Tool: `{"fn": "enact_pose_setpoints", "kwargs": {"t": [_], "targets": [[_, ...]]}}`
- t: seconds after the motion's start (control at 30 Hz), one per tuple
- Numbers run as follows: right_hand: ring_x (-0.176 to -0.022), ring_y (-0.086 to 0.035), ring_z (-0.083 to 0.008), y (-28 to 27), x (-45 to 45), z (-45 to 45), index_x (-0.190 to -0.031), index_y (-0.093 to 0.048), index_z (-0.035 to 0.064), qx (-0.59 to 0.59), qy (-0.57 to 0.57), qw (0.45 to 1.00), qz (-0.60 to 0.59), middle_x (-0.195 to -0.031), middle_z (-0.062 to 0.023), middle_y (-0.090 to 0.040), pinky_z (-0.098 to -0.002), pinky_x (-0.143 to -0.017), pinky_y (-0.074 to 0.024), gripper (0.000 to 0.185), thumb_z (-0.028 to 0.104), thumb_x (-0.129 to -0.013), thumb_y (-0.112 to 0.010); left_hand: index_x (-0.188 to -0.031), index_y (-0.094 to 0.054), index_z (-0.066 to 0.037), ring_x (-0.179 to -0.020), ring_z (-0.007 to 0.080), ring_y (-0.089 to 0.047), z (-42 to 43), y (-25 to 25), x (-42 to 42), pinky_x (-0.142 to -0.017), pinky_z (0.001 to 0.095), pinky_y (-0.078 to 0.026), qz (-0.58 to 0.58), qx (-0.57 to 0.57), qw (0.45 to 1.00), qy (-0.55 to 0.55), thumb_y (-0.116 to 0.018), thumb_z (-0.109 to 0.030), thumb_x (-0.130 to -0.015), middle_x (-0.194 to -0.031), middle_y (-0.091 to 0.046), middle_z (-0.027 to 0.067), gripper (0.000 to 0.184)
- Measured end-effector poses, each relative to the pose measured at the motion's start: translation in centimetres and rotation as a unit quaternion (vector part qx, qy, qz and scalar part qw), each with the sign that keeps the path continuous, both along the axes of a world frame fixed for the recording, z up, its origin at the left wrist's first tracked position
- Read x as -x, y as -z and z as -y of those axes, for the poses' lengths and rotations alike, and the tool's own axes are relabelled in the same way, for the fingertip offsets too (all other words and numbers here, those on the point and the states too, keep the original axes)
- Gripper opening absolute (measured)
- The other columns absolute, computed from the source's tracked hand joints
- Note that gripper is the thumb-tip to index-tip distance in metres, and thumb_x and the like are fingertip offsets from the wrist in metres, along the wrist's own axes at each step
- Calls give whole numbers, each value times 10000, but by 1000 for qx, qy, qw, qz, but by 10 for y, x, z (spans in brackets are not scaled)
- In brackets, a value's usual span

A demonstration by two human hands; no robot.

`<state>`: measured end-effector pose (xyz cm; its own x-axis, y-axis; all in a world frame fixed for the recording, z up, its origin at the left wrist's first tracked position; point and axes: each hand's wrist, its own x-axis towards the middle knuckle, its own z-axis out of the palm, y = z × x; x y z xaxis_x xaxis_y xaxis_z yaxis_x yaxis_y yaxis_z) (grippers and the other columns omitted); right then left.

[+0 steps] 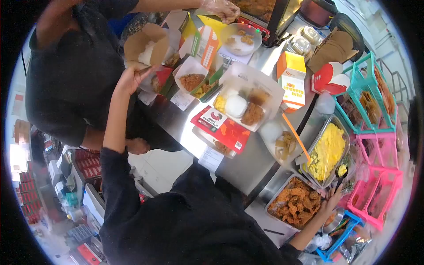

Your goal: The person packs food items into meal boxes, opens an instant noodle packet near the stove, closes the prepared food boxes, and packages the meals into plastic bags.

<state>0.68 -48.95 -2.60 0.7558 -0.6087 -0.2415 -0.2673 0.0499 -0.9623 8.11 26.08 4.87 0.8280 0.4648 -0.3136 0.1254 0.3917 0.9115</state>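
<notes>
My left hand (130,80) reaches out to the far left, its fingers closed at the lower edge of a brown paper box (157,49) with white rice (147,54) in it. At the right, my right hand (331,201) grips a black spoon (341,176) that carries a bit of yellow egg. The spoon is over the near corner of a metal tray of scrambled egg (329,148). Close beside that hand is a tray of fried chicken (297,201). An open meal box (274,86) with rice, egg and chicken stands mid-table.
Another person (75,75) stands at the left, one gloved hand (221,9) over the table's far side. Pink baskets (375,198), a teal rack (353,108) and a blue basket (340,243) line the right. A yellow-white carton (291,81) stands behind the meal box.
</notes>
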Motion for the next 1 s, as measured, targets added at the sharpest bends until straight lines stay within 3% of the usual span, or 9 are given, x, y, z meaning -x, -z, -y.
{"fn": "enact_pose_setpoints", "kwargs": {"t": [0.23, 0.27, 0.33, 0.4, 0.5, 0.6, 0.67, 0.73, 1.0], "targets": [[-355, -253, -23, -93, 23, -158, -980, -453, 79, -102, -175, 977, 69, -463, 81, -263, -188, -329, -217, 217, 287, -928, -420, -1236, -369, -28, -919, 241, -603, 42, -41, 121, -799, 307, -495, -168, -68, 954, 238, -396, -305, -880, -1106, -547, 141, 452], [-359, -264, -26, -74, 26, -168, -984, -464, 79, 170, -273, 945, 65, -467, 79, -272, -191, -332, -229, 206, 273, -926, -425, -1230, -375, -33, -907, 238, -605, 46, -31, 137, -789, 315, -494, -183, -49, 948, 254, -391, -313, -881, -1095, -550, 141, 448], [-400, -304, -33, -68, 36, -226, -1093, -474, 80, 111, -352, 929, 4, -558, 60, -337, -185, -359, -257, 294, 296, -894, -481, -1241, -367, -47, -889, 235, -610, 48, 10, 157, -775, 322, -496, -211, -17, 931, 298, -393, -324, -881, -1091, -547, 141, 455], [-430, -309, -41, -66, 52, -320, -1219, -449, 112, -221, -342, 910, -72, -614, 43, -372, -178, -377, -247, 399, 309, -878, -515, -1281, -317, -59, -879, 242, -611, 48, 63, 167, -764, 319, -503, -186, -82, 916, 345, -392, -319, -888, -1108, -529, 148, 477], [-448, -254, -19, -50, 61, -424, -1247, -391, 167, -505, -422, 736, -158, -557, 78, -290, -180, -383, -177, 370, 280, -905, -475, -1328, -250, -79, -963, 214, -552, 62, 107, 170, -760, 343, -509, -90, -28, 944, 316, -442, -333, -887, -1172, -473, 128, 544], [-438, -353, -62, -18, 61, -491, -1281, -333, 119, -349, -462, 802, -142, -543, 43, -359, -213, -383, -272, 416, 257, -908, -456, -1322, -250, -77, -917, 253, -578, 57, 126, 170, -745, 335, -517, -166, -1, 945, 282, -378, -336, -906, -1121, -499, 136, 507], [-466, -453, -137, 13, 63, -521, -1294, -341, 140, 90, -486, 869, -10, -556, -15, -424, -276, -425, -366, 446, 217, -880, -487, -1321, -240, -49, -876, 252, -599, 49, 134, 168, -762, 331, -509, -163, -3, 942, 292, -323, -277, -905, -1073, -526, 133, 481], [-552, -572, -270, 9, 69, -538, -1318, -338, 162, 402, -478, 779, 61, -613, -118, -511, -359, -524, -473, 547, 95, -803, -511, -1321, -231, -30, -949, 259, -569, 37, 134, 177, -805, 328, -484, -131, -30, 944, 300, -378, -227, -873, -1131, -484, 158, 511], [-585, -531, -191, 9, 73, -548, -1324, -359, 215, 571, -443, 681, 118, -634, -48, -452, -301, -498, -456, 690, 45, -680, -541, -1322, -229, -10, -1173, 302, -391, 63, 192, 189, -984, 377, -311, 45, -343, 907, 242, -723, -111, -592, -1319, -278, 201, 887]]}}
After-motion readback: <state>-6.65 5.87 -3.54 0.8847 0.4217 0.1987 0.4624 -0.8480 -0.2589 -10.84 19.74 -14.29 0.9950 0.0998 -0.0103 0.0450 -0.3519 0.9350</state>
